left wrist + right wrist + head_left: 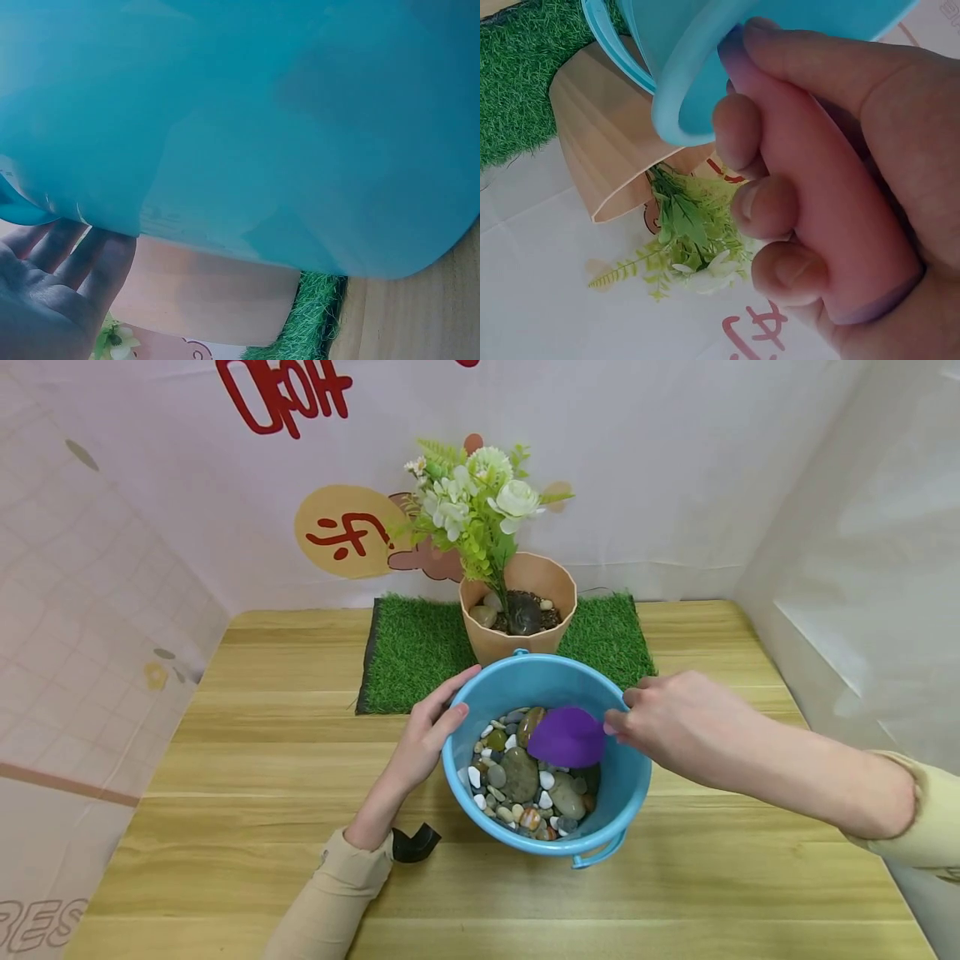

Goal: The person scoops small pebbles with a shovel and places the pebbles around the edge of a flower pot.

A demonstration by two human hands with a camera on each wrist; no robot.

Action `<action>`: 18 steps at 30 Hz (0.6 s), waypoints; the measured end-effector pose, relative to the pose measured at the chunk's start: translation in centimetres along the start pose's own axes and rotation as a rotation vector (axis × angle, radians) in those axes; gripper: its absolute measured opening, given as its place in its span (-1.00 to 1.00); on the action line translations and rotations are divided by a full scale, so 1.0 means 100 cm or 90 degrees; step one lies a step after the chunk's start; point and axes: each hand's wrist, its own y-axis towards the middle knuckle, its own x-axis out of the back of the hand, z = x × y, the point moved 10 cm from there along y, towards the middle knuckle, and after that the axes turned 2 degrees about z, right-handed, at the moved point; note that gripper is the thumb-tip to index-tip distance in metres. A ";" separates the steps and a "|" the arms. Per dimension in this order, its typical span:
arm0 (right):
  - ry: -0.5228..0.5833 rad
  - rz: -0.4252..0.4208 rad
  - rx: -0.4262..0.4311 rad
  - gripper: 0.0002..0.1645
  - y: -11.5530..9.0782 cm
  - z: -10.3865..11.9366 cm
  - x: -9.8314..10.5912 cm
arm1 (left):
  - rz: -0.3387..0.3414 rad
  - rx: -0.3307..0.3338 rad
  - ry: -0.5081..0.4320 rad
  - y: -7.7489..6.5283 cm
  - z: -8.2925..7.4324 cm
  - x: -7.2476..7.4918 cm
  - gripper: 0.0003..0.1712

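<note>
In the head view a blue bucket [551,670] with mixed pebbles [519,777] inside stands on the table. My left hand [420,743] holds its left rim, thumb over the edge and fingers along the outside wall, which fills most of the left wrist view. My right hand [667,722] grips a small hand shovel by its handle; the pink handle [832,195] shows in the right wrist view. Its purple blade [567,737] sits inside the bucket above the stones, blade surface partly covering them. The bucket's handle [602,852] hangs at the front right.
Behind the bucket, a peach flowerpot [502,647] with white artificial flowers [517,500] and stones stands on a green turf mat [412,652]. A black bent piece [415,843] lies by my left wrist. White printed sheets [637,460] enclose the wooden table [247,827].
</note>
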 end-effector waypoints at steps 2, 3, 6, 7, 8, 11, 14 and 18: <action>-0.008 0.021 0.003 -0.67 0.001 0.002 -0.006 | 0.000 0.001 -0.001 0.000 0.000 0.000 -0.38; -0.014 0.027 0.007 -0.68 0.001 0.003 -0.008 | 0.000 0.002 -0.002 0.000 0.000 -0.001 -0.38; -0.032 0.038 0.017 -0.66 0.003 0.007 -0.012 | -0.001 0.002 0.000 0.000 0.000 -0.001 -0.38; -0.037 0.036 0.020 -0.66 0.003 0.008 -0.012 | -0.001 0.002 0.001 0.000 0.000 -0.001 -0.38; -0.042 0.036 0.021 -0.66 0.004 0.009 -0.011 | -0.002 0.000 0.003 0.000 0.000 -0.001 -0.38; -0.055 0.035 0.020 -0.65 0.007 0.013 -0.009 | -0.004 -0.002 0.003 0.000 -0.001 0.000 -0.38; -0.083 0.031 0.022 -0.66 0.008 0.020 -0.005 | -0.003 -0.004 0.000 0.000 -0.003 -0.001 -0.38; -0.126 0.013 0.035 -0.67 0.008 0.034 0.001 | -0.002 -0.007 -0.003 0.000 -0.003 -0.001 -0.38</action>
